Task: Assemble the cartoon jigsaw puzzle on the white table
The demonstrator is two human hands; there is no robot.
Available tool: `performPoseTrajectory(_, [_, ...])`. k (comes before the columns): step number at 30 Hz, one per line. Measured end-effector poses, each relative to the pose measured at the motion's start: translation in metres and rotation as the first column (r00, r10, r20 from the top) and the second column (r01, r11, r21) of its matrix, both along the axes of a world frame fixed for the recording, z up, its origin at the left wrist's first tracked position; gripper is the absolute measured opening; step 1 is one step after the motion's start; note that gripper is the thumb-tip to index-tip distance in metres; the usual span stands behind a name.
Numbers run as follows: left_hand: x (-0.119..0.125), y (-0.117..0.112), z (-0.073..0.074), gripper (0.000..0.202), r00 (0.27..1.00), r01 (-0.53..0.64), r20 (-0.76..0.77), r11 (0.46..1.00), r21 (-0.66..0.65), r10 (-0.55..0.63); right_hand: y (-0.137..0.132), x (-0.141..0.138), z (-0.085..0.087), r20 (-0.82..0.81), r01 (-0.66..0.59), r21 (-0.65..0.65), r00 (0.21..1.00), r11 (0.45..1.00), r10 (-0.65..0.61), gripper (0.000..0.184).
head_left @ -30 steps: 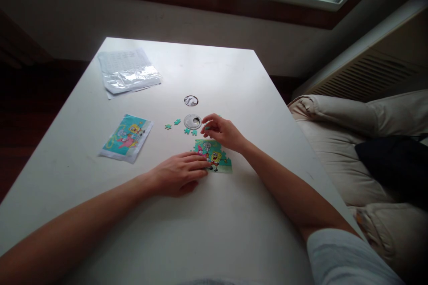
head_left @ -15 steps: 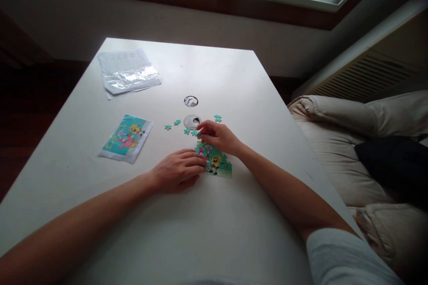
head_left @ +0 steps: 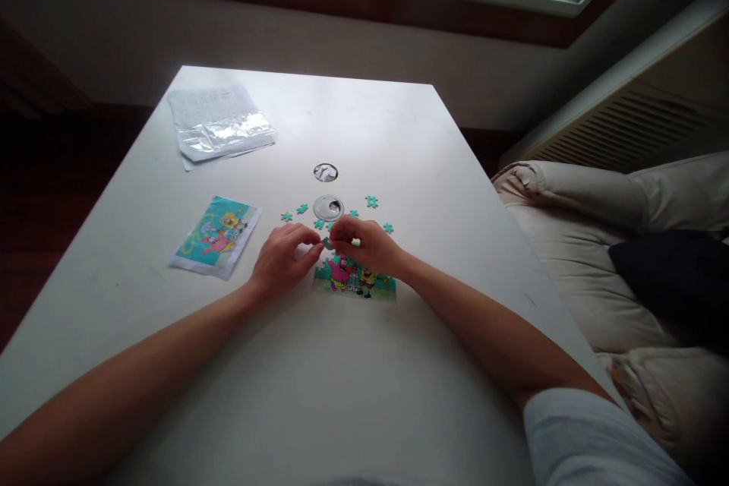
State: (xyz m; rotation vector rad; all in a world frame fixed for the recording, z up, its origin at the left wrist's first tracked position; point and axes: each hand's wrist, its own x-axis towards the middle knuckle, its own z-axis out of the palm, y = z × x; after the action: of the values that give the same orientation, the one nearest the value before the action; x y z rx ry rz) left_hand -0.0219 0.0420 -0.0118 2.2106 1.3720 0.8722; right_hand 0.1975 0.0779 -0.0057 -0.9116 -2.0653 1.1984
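Note:
Just above the partly joined jigsaw puzzle (head_left: 342,281), my two hands meet at one small green puzzle piece (head_left: 326,243). My right hand (head_left: 367,243) pinches this piece from the right. From the left, the closed thumb and forefinger of my left hand (head_left: 285,257) hold its other side. The joined section shows cartoon figures, a pink one and a yellow one; my right hand covers some of its upper part. Loose turquoise pieces lie beyond my hands, among them a piece (head_left: 372,201) at the right and a piece (head_left: 301,209) at the left.
A printed picture sheet (head_left: 216,237) of the same cartoon lies left of my hands. Farther back are papers with a clear plastic sleeve (head_left: 222,125). The white table (head_left: 342,395) has a round hole (head_left: 326,172) and a round grommet (head_left: 329,207). A beige sofa (head_left: 563,250) stands at the right.
My left hand has lifted off the puzzle's left side and moved up to the piece, uncovering the pink figure. My right hand has shifted slightly left and down, its fingers meeting the left ones.

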Motion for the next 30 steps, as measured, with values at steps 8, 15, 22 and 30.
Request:
performPoseTrajectory(8, [-0.001,-0.001,0.000,0.010,1.000,0.006,0.018,1.000,-0.003,-0.006,-0.001,0.000,-0.004,0.038,-0.021,0.107,0.999,0.994,0.017,0.002])
performPoseTrajectory(15, [-0.001,0.000,-0.004,0.011,0.993,0.011,0.120,0.998,-0.060,-0.004,-0.002,0.000,-0.004,0.023,-0.060,0.119,0.998,0.991,0.058,0.005])
performPoseTrajectory(22, [-0.012,0.010,-0.002,0.015,0.993,-0.107,0.039,0.992,-0.066,0.110,0.013,0.013,-0.008,-0.009,0.129,0.176,0.992,0.976,-0.129,0.003])
performPoseTrajectory(30, [-0.039,0.034,-0.002,0.024,0.914,-0.225,-0.314,0.965,0.137,0.257,0.038,0.032,-0.023,-0.061,0.411,0.217,0.911,0.885,-0.408,0.010])
